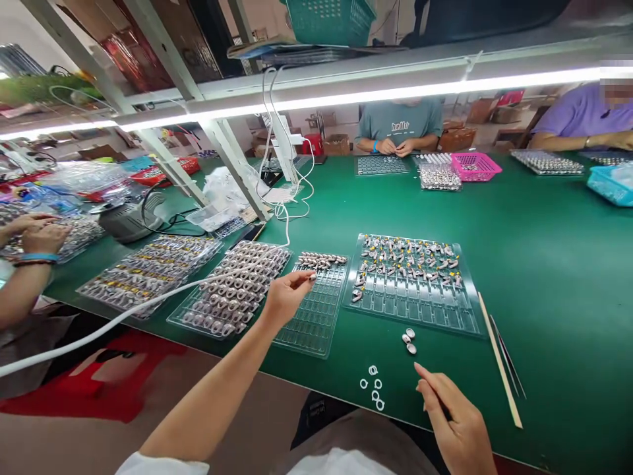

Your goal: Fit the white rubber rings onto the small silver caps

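**Small part pinched over a tray on a green desk**

Your left hand (289, 297) is closed on a small part (312, 277), held between thumb and fingertips above the far half of the middle tray (316, 310). Your right hand (457, 422) is released, its index finger extended above the near edge of the desk (558, 277), by some loose pieces (411, 348).

The desk is green and smooth. The middle tray has pieces in its far rows and bare slots nearer you. To its left are a full tray (232, 290) and another tray (153, 274) with yellow bits; to its right, a wide tray (395, 297) is filled mostly in the far rows. White rings (378, 384) lie near you, left of your right hand. A wooden stick (500, 359) and tweezers (507, 356) lie on the right.

A white cable (148, 303) runs across the left side. A lit tube (346, 99) spans the shelf frame. Beyond, one person (400, 128) works across from you near a pink basket (475, 166), and another (573, 122) sits at far right by a blue basket (610, 186). A third person's hands (42, 234) work at left. Below the desk is a red stool (93, 379).
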`<state>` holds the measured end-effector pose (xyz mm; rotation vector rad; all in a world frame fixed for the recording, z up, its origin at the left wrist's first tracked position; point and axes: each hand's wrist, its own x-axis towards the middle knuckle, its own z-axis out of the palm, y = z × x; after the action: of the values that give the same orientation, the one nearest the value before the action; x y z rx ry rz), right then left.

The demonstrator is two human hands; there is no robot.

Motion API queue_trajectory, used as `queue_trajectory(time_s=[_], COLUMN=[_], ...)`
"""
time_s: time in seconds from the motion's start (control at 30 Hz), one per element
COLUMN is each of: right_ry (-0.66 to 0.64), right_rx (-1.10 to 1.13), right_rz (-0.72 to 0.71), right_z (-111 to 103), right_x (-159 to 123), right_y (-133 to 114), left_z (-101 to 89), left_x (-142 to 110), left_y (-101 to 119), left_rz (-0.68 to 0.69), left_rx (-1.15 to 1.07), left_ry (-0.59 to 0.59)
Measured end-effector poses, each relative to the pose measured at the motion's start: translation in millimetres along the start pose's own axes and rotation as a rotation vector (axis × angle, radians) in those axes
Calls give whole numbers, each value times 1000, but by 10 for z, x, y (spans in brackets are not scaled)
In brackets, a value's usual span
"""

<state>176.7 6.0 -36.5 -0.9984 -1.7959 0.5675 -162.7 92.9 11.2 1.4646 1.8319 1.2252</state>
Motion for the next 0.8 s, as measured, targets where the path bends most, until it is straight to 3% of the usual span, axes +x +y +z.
queue_trajectory(time_s=[0.13, 0.3, 0.5, 0.67, 0.8], right_ry=[-9, 13, 36, 9, -8], right_rx=[-12, -37, -22, -54, -48], right_rz=[-4, -50, -70, 64, 79], right_z=[15, 18, 9, 44, 66], right_x=[-39, -51, -41, -143, -217], right_y=[55, 65, 0, 20, 61], left_z=[6, 220, 407, 470, 510], left_x=[377, 654, 736, 773, 807], left_y=[-36, -13, -43, 0, 14], left_rz=[60, 142, 149, 92, 89], left_rx=[219, 464, 702, 834, 878], left_ry=[-12, -115, -171, -185, -202])
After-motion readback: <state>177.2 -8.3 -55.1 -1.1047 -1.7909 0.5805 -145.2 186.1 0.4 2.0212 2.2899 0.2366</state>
